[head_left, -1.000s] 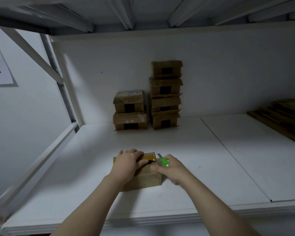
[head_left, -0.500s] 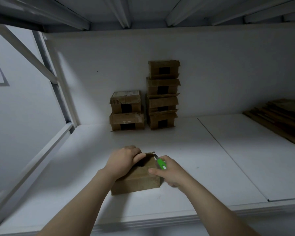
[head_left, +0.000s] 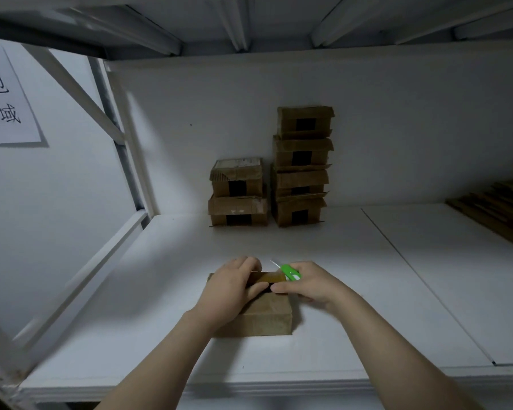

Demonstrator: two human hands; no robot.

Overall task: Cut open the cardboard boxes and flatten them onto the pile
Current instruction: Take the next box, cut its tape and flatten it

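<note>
A small brown cardboard box (head_left: 267,316) lies on the white shelf near its front edge. My left hand (head_left: 230,290) rests on top of the box, fingers curled over its far edge and thumb pressing the lid. My right hand (head_left: 308,284) grips a green utility knife (head_left: 289,272) at the box's far right corner, its blade pointing up and away. At the far right lies the pile of flattened cardboard (head_left: 499,207).
Two stacks of taped boxes stand against the back wall: a short stack (head_left: 238,192) and a taller stack (head_left: 302,167). A slanted shelf brace (head_left: 80,93) and upright frame the left side. A paper sign (head_left: 5,96) hangs on the left wall.
The knife moved from the box's top seam to its far right corner, blade lifted off. My left hand stayed on the lid.
</note>
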